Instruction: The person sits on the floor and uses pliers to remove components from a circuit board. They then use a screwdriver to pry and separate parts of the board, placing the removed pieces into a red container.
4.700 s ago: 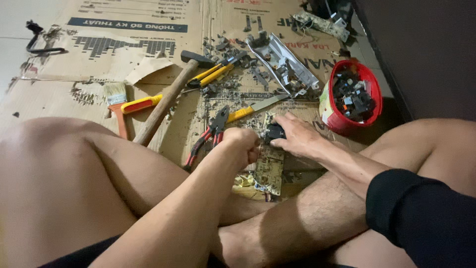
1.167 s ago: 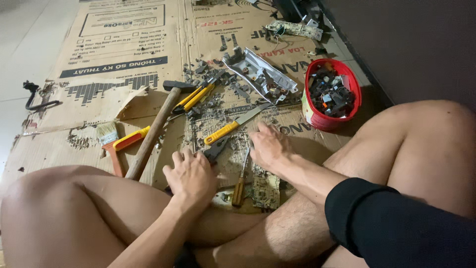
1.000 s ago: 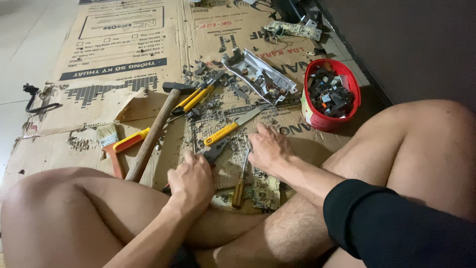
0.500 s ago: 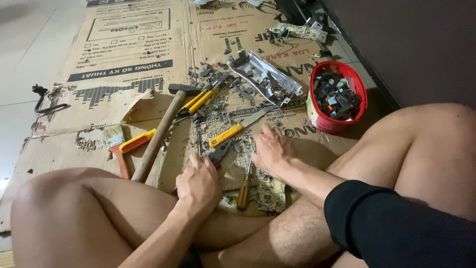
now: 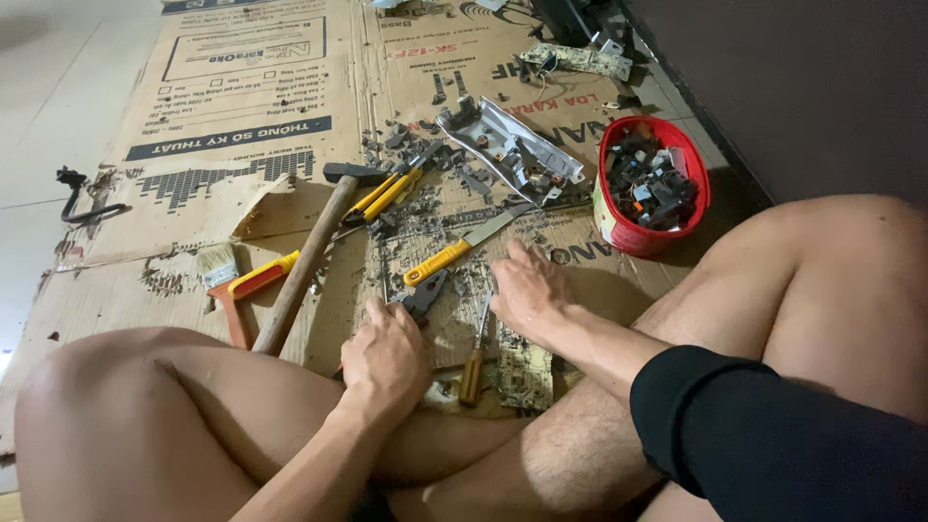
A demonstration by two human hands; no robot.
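My left hand (image 5: 387, 360) is closed around the handles of a pair of pliers (image 5: 423, 295), whose dark jaws point away from me over the littered cardboard. My right hand (image 5: 527, 290) rests with fingers spread on the cardboard, just beyond a green circuit board (image 5: 524, 372) that lies between my crossed legs. A screwdriver with a wooden handle (image 5: 473, 360) lies between the two hands. A knife with a yellow handle (image 5: 452, 255) lies just past my fingertips.
A wooden-handled hammer (image 5: 307, 261), a small brush (image 5: 217, 263), an orange-handled tool (image 5: 244, 290) and yellow-handled pliers (image 5: 389, 193) lie left of centre. A grey metal chassis (image 5: 507, 150) and a red bowl (image 5: 613, 208) of dark parts stand at the right. A dark wall runs along the right.
Earlier my right hand held a small black part; now it lies flat and open. My left hand has settled on the pliers. The view has tilted up slightly.
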